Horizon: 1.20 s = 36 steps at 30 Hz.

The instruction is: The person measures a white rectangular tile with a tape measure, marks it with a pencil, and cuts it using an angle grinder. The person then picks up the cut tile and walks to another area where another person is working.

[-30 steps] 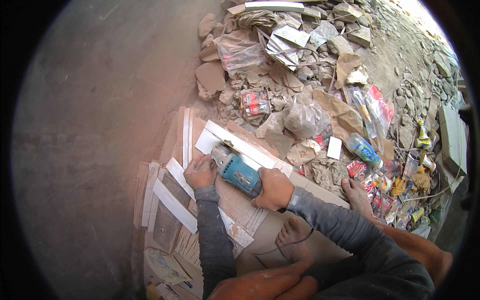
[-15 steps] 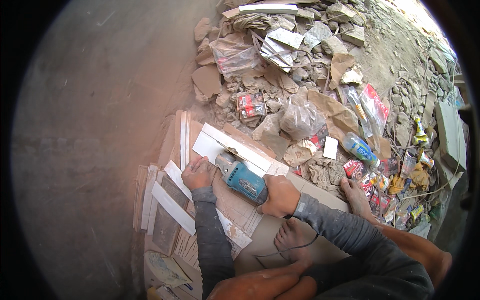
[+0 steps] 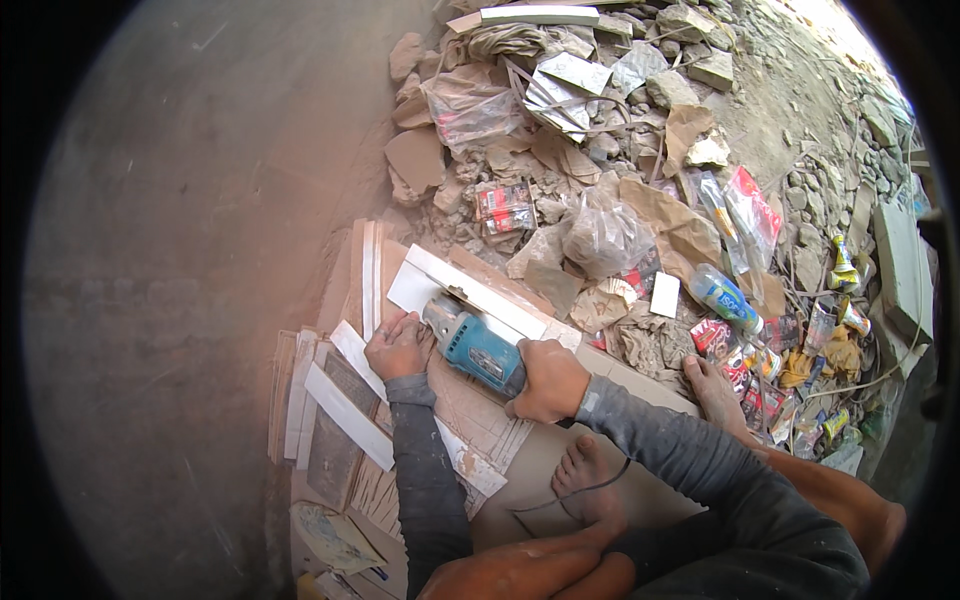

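Observation:
My right hand (image 3: pixel 553 382) is wrapped round the rear end of a teal angle grinder (image 3: pixel 482 352). The grinder's metal head and thin disc lie over a long white tile strip (image 3: pixel 480 297), at the line between its two parts. My left hand (image 3: pixel 398 346) is closed at the tile's near-left corner, beside the grinder head, with its fingertips on the edge. Under the tile is a dusty, scored board (image 3: pixel 470 410). Cut white strips (image 3: pixel 348 415) lie left of my left forearm.
Rubble, crumpled plastic bags (image 3: pixel 605 235) and wrappers cover the ground ahead and to the right. A plastic bottle (image 3: pixel 727 298) lies among them. My bare feet (image 3: pixel 582 468) are close to the board, with a dark cord beside one. Reddish dust hangs over the floor at left.
The grinder and my right hand have shifted slightly left and away from me along the tile. My left hand has stayed almost in place.

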Each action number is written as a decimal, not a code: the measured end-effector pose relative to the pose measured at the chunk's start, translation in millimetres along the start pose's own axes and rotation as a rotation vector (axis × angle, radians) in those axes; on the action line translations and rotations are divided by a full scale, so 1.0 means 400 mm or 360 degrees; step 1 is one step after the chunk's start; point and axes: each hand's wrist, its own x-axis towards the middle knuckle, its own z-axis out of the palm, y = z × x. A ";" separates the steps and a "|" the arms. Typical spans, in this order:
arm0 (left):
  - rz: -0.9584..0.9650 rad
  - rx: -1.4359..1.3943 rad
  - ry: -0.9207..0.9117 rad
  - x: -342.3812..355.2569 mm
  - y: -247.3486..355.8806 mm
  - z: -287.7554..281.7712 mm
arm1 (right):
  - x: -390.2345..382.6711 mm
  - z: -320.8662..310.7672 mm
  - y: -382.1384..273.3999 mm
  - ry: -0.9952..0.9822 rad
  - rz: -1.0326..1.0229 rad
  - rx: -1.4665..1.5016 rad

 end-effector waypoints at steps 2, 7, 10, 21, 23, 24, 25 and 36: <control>0.0017 0.0008 0.0005 -0.001 -0.001 0.001 | 0.005 -0.001 -0.003 -0.0024 0.0012 -0.0002; 0.0045 0.0021 0.0007 -0.008 0.008 0.004 | 0.013 0.001 -0.009 -0.0029 0.0031 -0.0036; 0.0004 -0.0007 0.0003 -0.012 0.014 0.006 | 0.012 0.002 -0.010 -0.0018 0.0029 -0.0049; 0.0032 -0.0022 0.0038 -0.013 0.016 0.014 | -0.031 0.003 0.018 0.0006 -0.0019 0.0009; 0.0038 0.0035 0.0029 -0.010 0.014 0.010 | -0.041 0.001 0.023 -0.0002 -0.0013 0.0022; 0.0041 0.0073 0.0015 -0.007 0.012 0.008 | -0.045 0.000 0.025 0.0002 -0.0012 0.0013; 0.0034 0.0044 0.0008 -0.006 0.011 0.006 | -0.049 -0.001 0.026 0.0005 -0.0013 0.0003; 0.0056 -0.0044 0.0001 -0.007 0.014 0.005 | -0.083 -0.004 0.044 0.0021 -0.0016 0.0046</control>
